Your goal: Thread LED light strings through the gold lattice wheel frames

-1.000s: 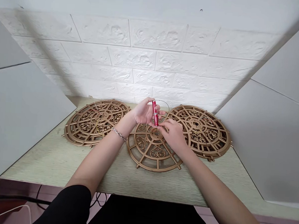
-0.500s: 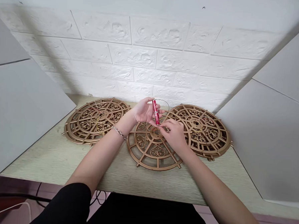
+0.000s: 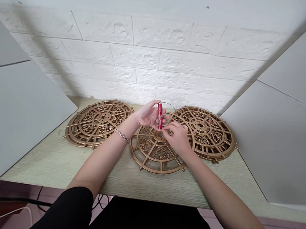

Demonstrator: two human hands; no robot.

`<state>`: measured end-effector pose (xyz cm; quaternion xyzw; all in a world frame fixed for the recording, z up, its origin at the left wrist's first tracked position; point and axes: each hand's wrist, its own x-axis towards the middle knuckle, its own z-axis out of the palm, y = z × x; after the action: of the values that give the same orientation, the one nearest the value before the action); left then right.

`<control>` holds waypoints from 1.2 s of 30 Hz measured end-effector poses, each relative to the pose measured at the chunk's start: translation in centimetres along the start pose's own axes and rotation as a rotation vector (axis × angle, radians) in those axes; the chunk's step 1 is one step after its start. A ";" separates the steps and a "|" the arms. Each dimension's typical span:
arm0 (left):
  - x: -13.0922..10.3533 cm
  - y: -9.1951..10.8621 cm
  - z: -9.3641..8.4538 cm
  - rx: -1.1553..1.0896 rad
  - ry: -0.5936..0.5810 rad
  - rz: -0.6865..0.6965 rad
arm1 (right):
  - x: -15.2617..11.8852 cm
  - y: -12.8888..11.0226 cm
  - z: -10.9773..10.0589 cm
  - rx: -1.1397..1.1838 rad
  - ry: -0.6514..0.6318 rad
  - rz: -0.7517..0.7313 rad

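Observation:
Two red batteries (image 3: 160, 123) stand end to end, nearly upright, above the middle gold openwork clock-like disc (image 3: 161, 170). My left hand (image 3: 148, 115) is closed on them, its thumb at the top end and other fingers spread behind and below. A thin dark wire (image 3: 174, 108) arcs from the top of the batteries round to the right, towards my right hand (image 3: 177, 135). That hand pinches at the bottom end of the lower battery; the wire's tip between its fingers is too small to make out.
More gold openwork discs lie in a left stack (image 3: 77, 142) and a right stack (image 3: 224, 153), with thin coloured wires on them. The pale wooden table (image 3: 149, 187) meets a white brick-patterned wall (image 3: 145, 57). Grey panels stand at both sides. Black cables (image 3: 17, 200) hang below the table edge.
The red batteries have turned from a slight lean to nearly upright and shifted a little to the right. The left thumb has moved right with them; the right hand has hardly moved.

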<state>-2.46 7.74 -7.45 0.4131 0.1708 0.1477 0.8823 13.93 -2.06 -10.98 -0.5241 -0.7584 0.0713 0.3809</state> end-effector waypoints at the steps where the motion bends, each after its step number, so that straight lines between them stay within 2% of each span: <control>1: 0.0 0.0 0.1 0.016 0.025 -0.006 | 0.0 0.0 0.0 -0.006 0.003 -0.007; 8: 0.0 -0.1 0.7 0.116 0.164 -0.034 | -0.1 -0.1 0.0 -0.058 -0.015 -0.031; 18: -0.1 -0.2 0.5 0.181 0.164 -0.039 | -0.2 0.0 0.1 -0.102 -0.041 -0.066; 26: 0.0 -0.2 1.1 0.238 0.275 -0.023 | -0.2 0.3 0.2 -0.142 -0.097 -0.064; 36: 0.3 -0.2 -0.1 0.152 0.170 -0.054 | -0.2 0.0 0.0 -0.150 -0.085 -0.026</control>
<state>-2.26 7.80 -7.72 0.4601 0.2667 0.1450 0.8343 13.94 -2.20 -11.06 -0.5376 -0.7840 0.0315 0.3088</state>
